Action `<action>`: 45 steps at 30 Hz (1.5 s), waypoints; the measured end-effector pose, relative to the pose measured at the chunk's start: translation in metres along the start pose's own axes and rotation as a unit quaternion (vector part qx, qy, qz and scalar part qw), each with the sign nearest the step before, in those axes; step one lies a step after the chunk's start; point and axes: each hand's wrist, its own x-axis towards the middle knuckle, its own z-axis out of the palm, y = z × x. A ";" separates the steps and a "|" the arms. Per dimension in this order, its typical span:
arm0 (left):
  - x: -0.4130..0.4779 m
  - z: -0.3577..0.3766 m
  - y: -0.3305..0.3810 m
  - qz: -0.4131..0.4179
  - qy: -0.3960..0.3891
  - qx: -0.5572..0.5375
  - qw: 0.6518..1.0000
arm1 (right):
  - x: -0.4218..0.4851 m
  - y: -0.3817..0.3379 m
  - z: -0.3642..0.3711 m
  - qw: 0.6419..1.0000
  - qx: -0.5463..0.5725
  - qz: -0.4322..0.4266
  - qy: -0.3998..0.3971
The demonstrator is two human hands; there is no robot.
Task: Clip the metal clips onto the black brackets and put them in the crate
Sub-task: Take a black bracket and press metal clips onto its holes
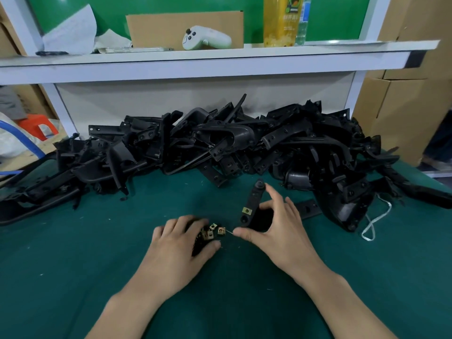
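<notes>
- My right hand (276, 223) held a long black plastic bracket (254, 204) tilted up off the green tabletop (73, 265). The grip was narrow, with the thumb low near the bracket's bottom end and the fingers behind its upper part.
- I judged I held it that way so the face with the mounting holes stayed turned toward me and toward my other hand.
- One brass-coloured square metal clip (247, 211) already sat on the bracket's edge, just above a bare hole at the lower end. That hole looked like the next seat to fill.
- My left hand (181, 241) lay over a small heap of loose metal clips (212, 232), fingers curled down onto it. I cannot tell whether that grip had already pinched a clip.
- The heap sat just beside the bracket's lower end, which kept each reach short.
- The big pile of unclipped black brackets (220, 143) lay along the back of the tabletop, well within reach.
- No crate showed anywhere in view, so the finished bracket's destination was out of sight.
- The clips seemed to lie in no tray or box, though something dark was under my fingers.
- The brown cardboard boxes (403, 106) on my right were closed, their contents hidden.
</notes>
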 end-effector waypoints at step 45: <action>0.014 -0.029 0.017 -0.235 0.100 -0.792 0.555 | -0.003 0.005 0.002 0.995 0.015 0.028 -0.095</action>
